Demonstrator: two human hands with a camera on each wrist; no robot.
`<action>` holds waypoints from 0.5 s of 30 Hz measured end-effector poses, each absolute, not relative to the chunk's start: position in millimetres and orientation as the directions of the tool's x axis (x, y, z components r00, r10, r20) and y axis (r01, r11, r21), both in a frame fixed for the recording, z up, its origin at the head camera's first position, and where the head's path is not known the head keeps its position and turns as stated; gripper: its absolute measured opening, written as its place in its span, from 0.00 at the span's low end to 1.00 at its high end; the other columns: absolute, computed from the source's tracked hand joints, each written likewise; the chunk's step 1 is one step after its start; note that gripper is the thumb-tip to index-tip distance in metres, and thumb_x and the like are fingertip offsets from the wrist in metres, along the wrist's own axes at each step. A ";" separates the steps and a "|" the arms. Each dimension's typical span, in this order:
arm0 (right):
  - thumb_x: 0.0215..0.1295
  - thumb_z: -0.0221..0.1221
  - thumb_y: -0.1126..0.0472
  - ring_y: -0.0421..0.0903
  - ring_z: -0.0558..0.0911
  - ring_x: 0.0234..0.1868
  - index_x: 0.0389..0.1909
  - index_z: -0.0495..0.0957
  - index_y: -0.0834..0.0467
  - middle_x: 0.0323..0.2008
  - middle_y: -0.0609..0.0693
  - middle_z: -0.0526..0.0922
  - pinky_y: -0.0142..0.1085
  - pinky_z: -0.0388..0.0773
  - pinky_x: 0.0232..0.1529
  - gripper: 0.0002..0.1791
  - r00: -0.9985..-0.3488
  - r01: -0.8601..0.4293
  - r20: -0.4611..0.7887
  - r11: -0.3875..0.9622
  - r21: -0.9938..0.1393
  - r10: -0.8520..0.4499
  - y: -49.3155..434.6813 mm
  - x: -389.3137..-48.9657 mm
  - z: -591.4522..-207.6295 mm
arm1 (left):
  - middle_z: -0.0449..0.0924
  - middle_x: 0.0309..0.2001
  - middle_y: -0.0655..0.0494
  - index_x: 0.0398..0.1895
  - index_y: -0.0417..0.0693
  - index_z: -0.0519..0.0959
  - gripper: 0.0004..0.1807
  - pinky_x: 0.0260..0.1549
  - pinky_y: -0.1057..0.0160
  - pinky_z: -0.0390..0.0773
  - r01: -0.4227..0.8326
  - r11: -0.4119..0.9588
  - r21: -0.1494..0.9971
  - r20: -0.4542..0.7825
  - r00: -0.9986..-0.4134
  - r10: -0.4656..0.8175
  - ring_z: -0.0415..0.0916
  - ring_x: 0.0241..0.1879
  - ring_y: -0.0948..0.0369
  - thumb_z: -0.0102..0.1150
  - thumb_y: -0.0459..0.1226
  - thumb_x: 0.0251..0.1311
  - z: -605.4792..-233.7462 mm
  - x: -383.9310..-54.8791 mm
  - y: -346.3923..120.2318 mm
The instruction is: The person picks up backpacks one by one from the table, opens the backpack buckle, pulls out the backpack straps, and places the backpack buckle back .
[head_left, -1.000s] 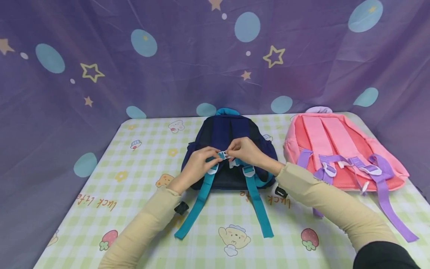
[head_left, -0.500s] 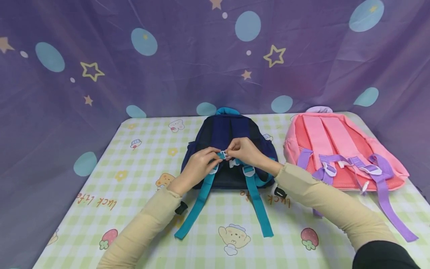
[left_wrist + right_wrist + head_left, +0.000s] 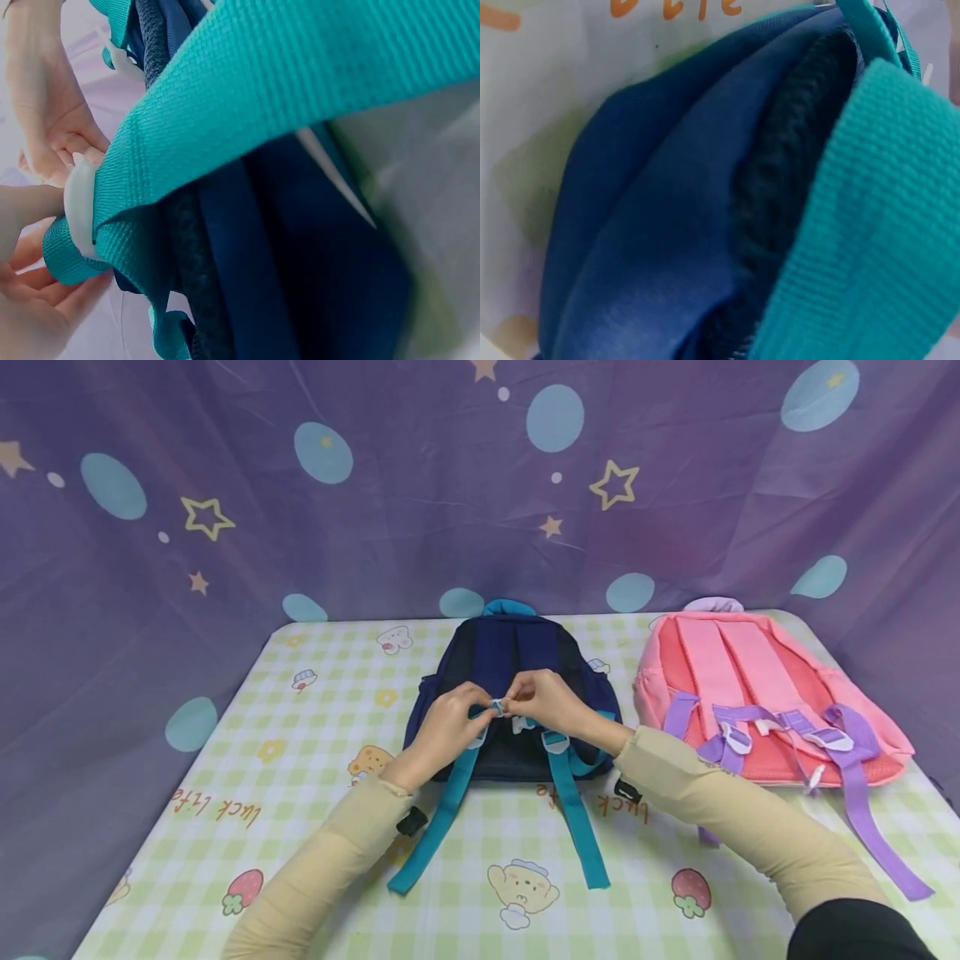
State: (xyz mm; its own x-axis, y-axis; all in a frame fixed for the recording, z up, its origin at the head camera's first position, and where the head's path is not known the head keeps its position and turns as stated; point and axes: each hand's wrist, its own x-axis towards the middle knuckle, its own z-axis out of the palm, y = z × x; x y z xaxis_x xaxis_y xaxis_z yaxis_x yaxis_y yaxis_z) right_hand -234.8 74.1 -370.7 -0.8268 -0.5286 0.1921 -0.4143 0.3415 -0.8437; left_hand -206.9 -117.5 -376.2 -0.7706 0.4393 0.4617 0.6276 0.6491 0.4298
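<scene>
A navy backpack (image 3: 491, 652) with teal straps lies with its shoulder-strap side up. Over its middle, both hands meet at a small white buckle (image 3: 498, 707) on teal webbing. My left hand (image 3: 444, 727) pinches it from the left, thumb below the fingers. From the right, my right hand (image 3: 551, 700) pinches its other end between thumb and fingertips. Another white buckle piece (image 3: 522, 724) hangs just under the right hand. In the left wrist view, a white strap adjuster (image 3: 80, 206) partly hides the fingers. The right wrist view shows mostly a teal strap (image 3: 877, 225) and the bag's side.
To the right lies a pink backpack (image 3: 731, 668) with purple straps and white buckles. Two loose teal strap ends (image 3: 442, 835) trail forward over the checked tablecloth (image 3: 300, 860). Behind the table hangs a purple curtain (image 3: 420, 527).
My left hand has shifted slightly right, closer to the right hand. The white buckle between them has tilted, and less of it shows. The right hand stays almost in place.
</scene>
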 end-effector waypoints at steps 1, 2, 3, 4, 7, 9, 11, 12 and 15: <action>0.66 0.59 0.70 0.56 0.85 0.36 0.32 0.80 0.66 0.31 0.58 0.85 0.39 0.81 0.37 0.04 -0.825 -0.420 0.197 0.342 -0.841 -0.529 74.3 -234.4 -370.7 | 0.79 0.37 0.45 0.32 0.34 0.83 0.03 0.32 0.60 0.81 0.637 0.645 0.422 0.473 -0.762 0.443 0.80 0.34 0.52 0.67 0.27 0.56 -376.4 -206.9 -117.4; 0.66 0.59 0.70 0.56 0.85 0.36 0.32 0.79 0.66 0.31 0.58 0.85 0.39 0.81 0.37 0.04 -0.825 -0.422 0.201 0.340 -0.840 -0.529 74.6 -234.1 -370.8 | 0.78 0.37 0.45 0.31 0.34 0.83 0.03 0.32 0.60 0.80 0.650 0.638 0.412 0.485 -0.750 0.450 0.80 0.35 0.52 0.67 0.27 0.56 -376.3 -206.6 -117.5; 0.66 0.59 0.70 0.56 0.85 0.35 0.32 0.79 0.67 0.31 0.59 0.85 0.40 0.81 0.37 0.04 -0.824 -0.423 0.205 0.334 -0.842 -0.527 74.8 -234.1 -371.2 | 0.78 0.38 0.45 0.30 0.34 0.83 0.03 0.33 0.60 0.80 0.665 0.630 0.400 0.498 -0.735 0.460 0.79 0.36 0.52 0.67 0.27 0.55 -376.1 -206.3 -117.7; 0.66 0.58 0.70 0.57 0.85 0.36 0.32 0.79 0.67 0.32 0.59 0.85 0.41 0.81 0.37 0.04 -0.826 -0.420 0.207 0.327 -0.846 -0.524 74.7 -233.9 -371.4 | 0.77 0.38 0.45 0.29 0.34 0.83 0.03 0.34 0.61 0.80 0.683 0.622 0.383 0.514 -0.717 0.471 0.79 0.36 0.52 0.67 0.27 0.55 -376.5 -206.3 -118.2; 0.67 0.57 0.72 0.58 0.85 0.36 0.32 0.79 0.68 0.33 0.61 0.85 0.44 0.81 0.36 0.05 -0.833 -0.402 0.207 0.303 -0.864 -0.513 74.4 -233.5 -372.0 | 0.76 0.37 0.46 0.28 0.34 0.82 0.02 0.36 0.61 0.80 0.733 0.597 0.326 0.556 -0.659 0.506 0.78 0.36 0.52 0.67 0.26 0.55 -377.9 -206.6 -119.8; 0.67 0.55 0.73 0.58 0.85 0.36 0.32 0.78 0.69 0.33 0.62 0.85 0.46 0.81 0.36 0.05 -0.837 -0.387 0.204 0.285 -0.877 -0.507 73.8 -233.8 -372.7 | 0.76 0.36 0.46 0.28 0.34 0.82 0.02 0.35 0.62 0.80 0.760 0.585 0.283 0.578 -0.622 0.528 0.78 0.35 0.53 0.67 0.25 0.54 -378.5 -207.3 -120.8; 0.67 0.54 0.73 0.59 0.85 0.36 0.32 0.77 0.69 0.33 0.63 0.85 0.47 0.81 0.35 0.05 -0.841 -0.377 0.202 0.277 -0.884 -0.502 72.9 -233.8 -373.3 | 0.77 0.35 0.46 0.28 0.34 0.82 0.02 0.34 0.63 0.80 0.784 0.578 0.225 0.599 -0.579 0.553 0.78 0.34 0.53 0.67 0.24 0.54 -379.3 -208.4 -121.8; 0.67 0.54 0.73 0.59 0.85 0.36 0.32 0.77 0.69 0.33 0.63 0.85 0.47 0.81 0.35 0.05 -0.843 -0.371 0.199 0.272 -0.888 -0.500 72.3 -234.1 -373.6 | 0.77 0.35 0.46 0.28 0.34 0.82 0.02 0.34 0.63 0.80 0.797 0.576 0.183 0.610 -0.551 0.569 0.78 0.34 0.53 0.67 0.24 0.54 -379.7 -209.0 -122.2; 0.68 0.53 0.74 0.60 0.86 0.36 0.32 0.76 0.69 0.32 0.63 0.85 0.47 0.81 0.33 0.06 -0.854 -0.347 0.183 0.272 -0.898 -0.487 70.2 -234.2 -374.1 | 0.78 0.33 0.46 0.29 0.34 0.81 0.04 0.32 0.64 0.80 0.823 0.568 0.030 0.634 -0.455 0.625 0.78 0.32 0.54 0.67 0.23 0.53 -380.3 -210.6 -123.1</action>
State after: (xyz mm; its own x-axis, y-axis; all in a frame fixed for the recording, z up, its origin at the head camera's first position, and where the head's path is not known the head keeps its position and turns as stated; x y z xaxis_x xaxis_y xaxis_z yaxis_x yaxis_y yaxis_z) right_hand -234.2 70.2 -374.1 -0.8540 -0.4870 0.1829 -0.3471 0.2716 -0.8976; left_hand -210.6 -123.1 -380.3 -0.4549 0.6254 0.6340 0.8225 0.5679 0.0299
